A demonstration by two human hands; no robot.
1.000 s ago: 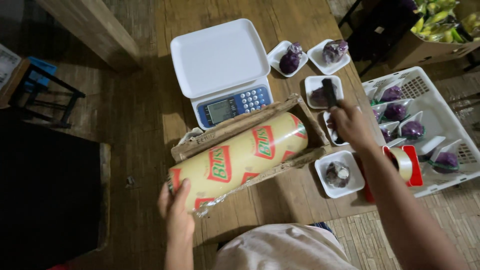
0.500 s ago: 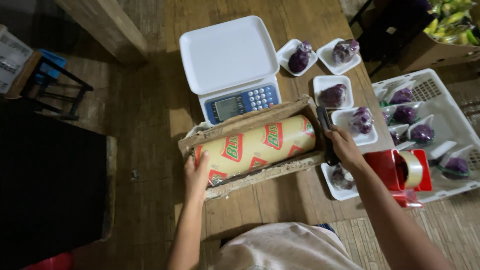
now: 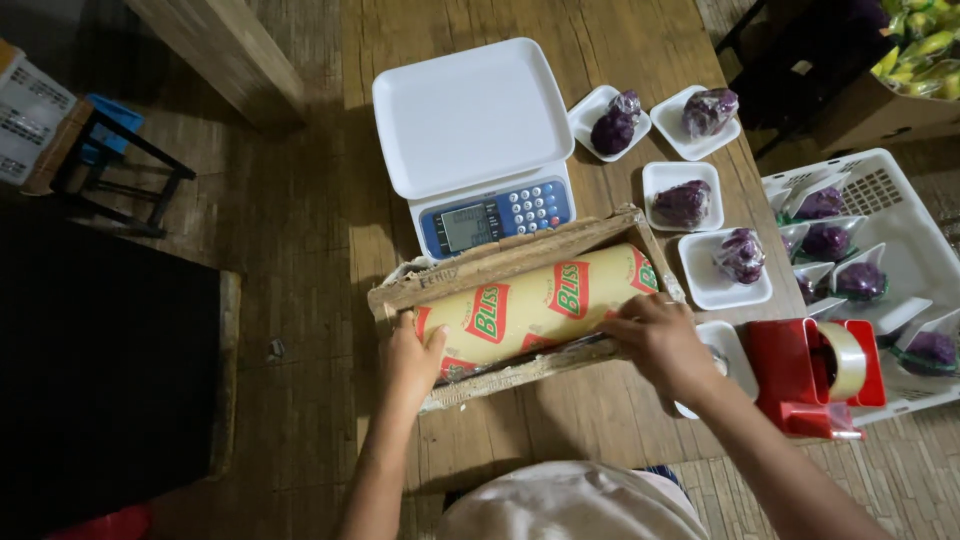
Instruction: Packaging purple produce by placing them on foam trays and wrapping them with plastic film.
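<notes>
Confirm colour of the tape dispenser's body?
Red, in the head view: tape dispenser, right of the right hand.

- One roll of cling film (image 3: 540, 305) in one cardboard box (image 3: 500, 265)
- One scale (image 3: 480, 150)
- Five white trays on the table (image 3: 560, 420)
- One tape dispenser (image 3: 815, 375)
- One white crate (image 3: 890, 200)

Small produce packing spot, shop-like: weighing scale (image 3: 478, 150) on wooden bench (image 3: 600, 40), purple vegetables on white foam trays (image 3: 712, 262), cling film roll (image 3: 535, 307), red tape dispenser (image 3: 815, 375), white crate (image 3: 890, 215).
</notes>
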